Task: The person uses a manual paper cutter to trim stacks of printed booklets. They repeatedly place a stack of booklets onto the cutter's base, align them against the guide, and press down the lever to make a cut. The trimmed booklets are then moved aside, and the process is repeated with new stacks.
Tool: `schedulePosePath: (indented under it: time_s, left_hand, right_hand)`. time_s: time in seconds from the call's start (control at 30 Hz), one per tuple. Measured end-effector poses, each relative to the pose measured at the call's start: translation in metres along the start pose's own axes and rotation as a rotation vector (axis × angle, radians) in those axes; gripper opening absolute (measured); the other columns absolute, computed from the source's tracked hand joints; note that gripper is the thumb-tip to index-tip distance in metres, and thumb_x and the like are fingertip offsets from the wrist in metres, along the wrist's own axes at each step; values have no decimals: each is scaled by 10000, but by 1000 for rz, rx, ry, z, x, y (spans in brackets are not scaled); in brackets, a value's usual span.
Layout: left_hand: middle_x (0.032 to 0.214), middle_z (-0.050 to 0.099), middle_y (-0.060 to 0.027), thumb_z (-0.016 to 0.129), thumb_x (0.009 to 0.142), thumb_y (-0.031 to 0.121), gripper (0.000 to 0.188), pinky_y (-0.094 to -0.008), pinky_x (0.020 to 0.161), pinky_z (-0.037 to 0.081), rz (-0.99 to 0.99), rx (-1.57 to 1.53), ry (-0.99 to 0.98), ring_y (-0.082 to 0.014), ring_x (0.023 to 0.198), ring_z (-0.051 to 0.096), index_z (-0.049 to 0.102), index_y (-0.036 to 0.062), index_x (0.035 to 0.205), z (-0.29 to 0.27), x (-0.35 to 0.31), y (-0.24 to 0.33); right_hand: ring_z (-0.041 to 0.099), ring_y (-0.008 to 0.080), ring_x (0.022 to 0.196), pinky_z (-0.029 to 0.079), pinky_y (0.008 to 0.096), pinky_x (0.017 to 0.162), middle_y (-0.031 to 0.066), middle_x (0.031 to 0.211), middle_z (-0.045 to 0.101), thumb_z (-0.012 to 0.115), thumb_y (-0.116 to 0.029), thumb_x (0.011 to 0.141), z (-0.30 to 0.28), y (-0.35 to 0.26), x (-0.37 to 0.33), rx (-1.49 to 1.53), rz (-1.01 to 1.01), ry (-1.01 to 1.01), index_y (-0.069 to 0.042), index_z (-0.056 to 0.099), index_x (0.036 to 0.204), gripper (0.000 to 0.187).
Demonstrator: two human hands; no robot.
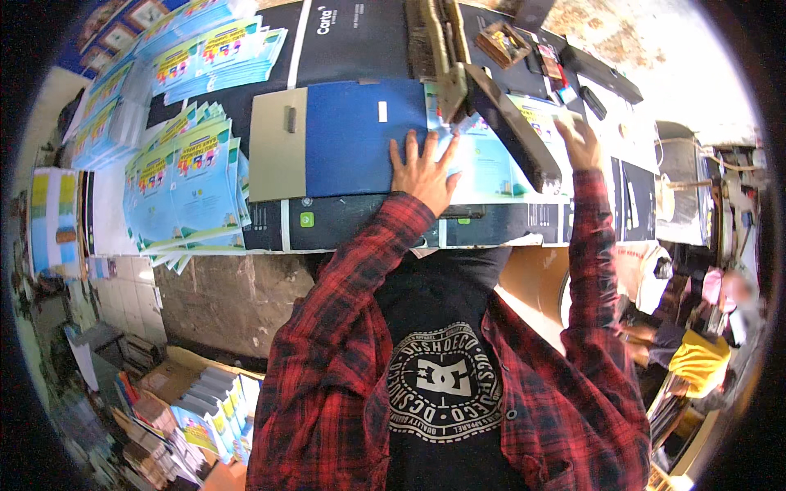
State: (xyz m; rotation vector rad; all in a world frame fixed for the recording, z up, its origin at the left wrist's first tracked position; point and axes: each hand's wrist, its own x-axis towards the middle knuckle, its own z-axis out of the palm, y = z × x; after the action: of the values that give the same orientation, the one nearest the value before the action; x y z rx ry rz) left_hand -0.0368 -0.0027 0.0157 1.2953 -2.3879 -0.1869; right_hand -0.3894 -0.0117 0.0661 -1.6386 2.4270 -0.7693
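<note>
My left hand (424,172) lies palm down with its fingers spread, across the right edge of a blue board (352,139) and onto an open light-blue printed booklet (483,168). Over the booklet slants a long dark bar (512,131), part of what looks like a heavy stapler (450,90); it covers some of the booklet. My right hand (581,146) is raised just right of the bar. Motion and glare smear its fingers, and no held thing can be made out there. Attached to the blue board's left is a grey-beige panel (278,146) with a dark handle-like piece.
Fanned booklets (184,184) overhang the table's front left; more stacks (217,61) stand behind. At the back right are a small wooden box (503,44) and a dark long tool (602,72). Boxed booklets (213,409) sit at lower left. A person in yellow (700,364) is at far right.
</note>
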Motion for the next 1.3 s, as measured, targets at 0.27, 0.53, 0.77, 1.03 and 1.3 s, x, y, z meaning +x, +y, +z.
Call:
schedulePosePath:
  time_s: [0.27,0.53,0.77,1.03,1.3]
  left_hand:
    - [1394,406,-130,634,845,420,622,-722,1030,248,-89,60,-71,-403,1318,341,455,242,1413,-3,-5,-9]
    - [1378,413,-128,636,843,414,616,-746,1023,224,-103,66,-105,-398,1322,344,463,244,1409,-24,-17,-44]
    - [1384,410,-131,632,852,422,592,-742,1023,223,-116,55,-110,-391,1331,346,484,242,1396,-27,-20,-50]
    - [1382,413,-134,573,888,512,573,-734,1027,227,-119,50,-118,-385,1347,329,495,239,1385,-25,-11,-47]
    - [1401,403,-132,595,882,465,570,-719,1050,193,-146,47,-119,-385,1365,308,496,216,1385,-33,-17,-47]
  right_hand:
    - [514,410,1208,419,484,1019,280,1285,529,824,-543,647,59,29,-39,-76,151,-25,-34,459,1372,958]
    - [591,354,1126,476,451,943,193,1259,598,780,-498,740,82,36,-26,74,70,-151,-71,503,1331,780]
    - [601,343,1150,489,423,937,229,1287,577,734,-517,791,83,58,-29,169,65,-150,-47,462,1378,800]
    - [560,355,1202,436,382,1024,244,1365,510,464,-154,1015,-83,-213,-31,-191,-910,-18,-71,464,1409,402]
    - [499,461,1230,440,464,1010,377,1374,403,596,-637,832,-26,-255,-100,-159,-513,-258,143,359,1358,970]
